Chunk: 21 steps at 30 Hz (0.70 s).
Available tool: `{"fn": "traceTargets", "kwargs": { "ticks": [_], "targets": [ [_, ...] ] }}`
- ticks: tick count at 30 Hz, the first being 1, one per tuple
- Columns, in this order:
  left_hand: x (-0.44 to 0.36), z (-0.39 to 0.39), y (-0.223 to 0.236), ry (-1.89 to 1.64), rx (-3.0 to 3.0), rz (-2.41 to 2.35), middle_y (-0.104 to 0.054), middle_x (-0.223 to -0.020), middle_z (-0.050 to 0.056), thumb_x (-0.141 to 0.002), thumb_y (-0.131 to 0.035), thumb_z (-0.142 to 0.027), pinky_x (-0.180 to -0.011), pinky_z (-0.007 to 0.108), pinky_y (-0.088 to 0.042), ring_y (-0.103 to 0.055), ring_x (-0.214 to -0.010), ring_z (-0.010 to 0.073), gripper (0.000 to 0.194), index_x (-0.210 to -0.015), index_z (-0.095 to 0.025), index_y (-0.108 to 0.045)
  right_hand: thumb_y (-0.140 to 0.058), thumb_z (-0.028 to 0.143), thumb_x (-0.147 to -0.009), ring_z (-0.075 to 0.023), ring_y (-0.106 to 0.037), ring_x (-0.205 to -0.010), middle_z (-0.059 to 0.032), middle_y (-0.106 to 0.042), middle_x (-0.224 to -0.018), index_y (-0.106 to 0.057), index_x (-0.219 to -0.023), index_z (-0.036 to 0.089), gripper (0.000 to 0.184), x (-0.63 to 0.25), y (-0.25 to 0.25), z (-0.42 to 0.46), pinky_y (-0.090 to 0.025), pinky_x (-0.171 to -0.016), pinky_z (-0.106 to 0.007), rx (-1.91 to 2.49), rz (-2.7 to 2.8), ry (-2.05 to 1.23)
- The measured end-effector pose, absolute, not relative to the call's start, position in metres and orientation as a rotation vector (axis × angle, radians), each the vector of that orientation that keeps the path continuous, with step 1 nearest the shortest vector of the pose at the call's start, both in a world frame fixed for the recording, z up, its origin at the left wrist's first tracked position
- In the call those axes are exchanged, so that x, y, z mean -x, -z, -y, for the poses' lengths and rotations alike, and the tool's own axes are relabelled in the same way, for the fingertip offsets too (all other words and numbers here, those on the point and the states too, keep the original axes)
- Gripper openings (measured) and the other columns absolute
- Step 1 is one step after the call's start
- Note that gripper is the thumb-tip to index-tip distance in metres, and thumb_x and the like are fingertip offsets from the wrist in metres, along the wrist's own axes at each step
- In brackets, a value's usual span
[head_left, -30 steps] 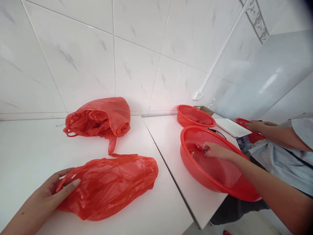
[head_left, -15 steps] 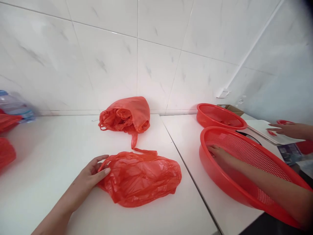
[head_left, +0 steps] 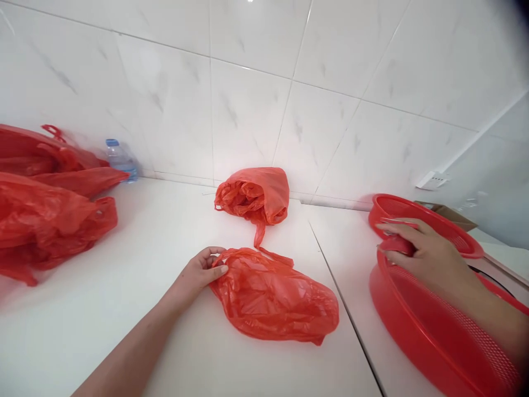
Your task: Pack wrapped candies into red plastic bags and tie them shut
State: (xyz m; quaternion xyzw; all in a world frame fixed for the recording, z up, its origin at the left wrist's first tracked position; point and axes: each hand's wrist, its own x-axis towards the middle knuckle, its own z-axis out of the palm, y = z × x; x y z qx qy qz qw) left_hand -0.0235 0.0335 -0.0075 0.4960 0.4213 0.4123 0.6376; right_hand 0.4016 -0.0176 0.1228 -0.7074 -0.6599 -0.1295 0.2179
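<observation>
My left hand point(head_left: 202, 273) pinches the rim of a thin red plastic bag point(head_left: 279, 300) between thumb and fingers. The bag lies on the white table with its mouth partly spread. Over the far rim of a large red mesh basket point(head_left: 407, 325), my right hand point(head_left: 432, 256) is closed around a small glossy red thing point(head_left: 397, 245); its kind is unclear, and there may be more than one. A second red basket point(head_left: 386, 209) stands just behind. A bunched red plastic bag point(head_left: 264, 190), stuffed with more crumpled plastic, sits by the wall.
Filled-looking red bags point(head_left: 49, 215) are heaped at the left, beside a water bottle point(head_left: 122, 160) with a blue cap. A seam between two tables point(head_left: 347, 309) runs toward me. Far right, a cardboard box point(head_left: 450, 215) stands near a wall socket point(head_left: 432, 181).
My right hand has risen out of the front basket with the red thing in it. The view has swung left, showing more red bags; another person's hand at right is gone from view.
</observation>
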Motion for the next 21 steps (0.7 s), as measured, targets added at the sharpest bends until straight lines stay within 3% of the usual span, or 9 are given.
{"fn": "traceTargets", "kwargs": {
  "ticks": [1,5,8,12,15,18,21],
  "targets": [
    [0.024,-0.034,0.009,-0.944,-1.139,-0.972,-0.065,-0.089,0.004,-0.071,-0.070,-0.039,-0.073,0.036,-0.050,-0.064,-0.077,0.0212,0.044,-0.108,-0.022,-0.053,-0.061,0.018,-0.070,-0.0178,-0.060,-0.095,-0.0028,-0.054,-0.119,-0.055,-0.118,0.034,0.051,-0.377,-0.127,0.018,-0.047,-0.073,-0.028,1.830,1.951,0.299],
    [0.025,-0.035,0.015,-0.982,-1.136,-0.996,-0.063,-0.085,0.002,-0.071,-0.070,-0.040,-0.071,0.033,-0.049,-0.062,-0.074,0.0178,0.047,-0.110,-0.022,-0.052,-0.051,0.006,-0.070,-0.0131,-0.062,-0.091,-0.0019,-0.054,-0.122,-0.031,-0.137,0.035,0.076,-0.284,-0.115,0.017,-0.051,-0.075,-0.025,1.350,2.444,-0.228],
    [0.026,-0.036,0.019,-0.999,-1.142,-0.989,-0.062,-0.085,0.002,-0.071,-0.069,-0.041,-0.070,0.032,-0.049,-0.061,-0.073,0.0169,0.048,-0.111,-0.022,-0.052,-0.052,0.002,-0.065,-0.0201,-0.051,-0.114,-0.0040,-0.050,-0.130,-0.034,-0.135,0.027,0.076,-0.236,-0.089,0.009,-0.047,-0.090,-0.032,1.051,2.755,-0.226],
    [0.027,-0.036,0.020,-0.988,-1.165,-0.958,-0.063,-0.087,0.002,-0.072,-0.068,-0.040,-0.070,0.031,-0.049,-0.062,-0.073,0.0169,0.046,-0.111,-0.022,-0.052,-0.057,0.003,-0.067,-0.0201,-0.046,-0.119,-0.0045,-0.052,-0.129,-0.047,-0.126,0.023,0.063,-0.213,-0.070,-0.002,-0.039,-0.100,-0.036,0.851,2.956,-0.192],
    [0.026,-0.035,0.018,-0.974,-1.176,-0.929,-0.064,-0.091,0.003,-0.073,-0.067,-0.040,-0.072,0.033,-0.049,-0.063,-0.076,0.0185,0.043,-0.110,-0.022,-0.052,-0.066,0.023,-0.071,-0.0241,-0.046,-0.120,-0.0045,-0.053,-0.129,-0.054,-0.120,0.026,0.050,-0.232,-0.079,-0.003,-0.038,-0.101,-0.041,1.032,2.894,-0.170],
    [0.026,-0.035,0.017,-0.959,-1.191,-0.924,-0.066,-0.093,0.004,-0.074,-0.066,-0.041,-0.073,0.034,-0.049,-0.064,-0.079,0.0200,0.042,-0.109,-0.022,-0.053,-0.057,0.037,-0.080,-0.0256,-0.052,-0.114,-0.0039,-0.055,-0.127,-0.055,-0.119,0.030,0.040,-0.284,-0.097,0.008,-0.045,-0.093,-0.041,1.492,2.603,0.021],
    [0.027,-0.036,0.017,-0.959,-1.184,-0.945,-0.067,-0.093,0.005,-0.072,-0.067,-0.042,-0.072,0.034,-0.049,-0.064,-0.079,0.0205,0.044,-0.109,-0.022,-0.053,-0.054,0.045,-0.081,-0.0229,-0.064,-0.090,-0.0043,-0.063,-0.112,-0.061,-0.106,0.031,0.029,-0.349,-0.107,0.033,-0.053,-0.067,-0.032,1.928,2.205,0.211]
  ]
}}
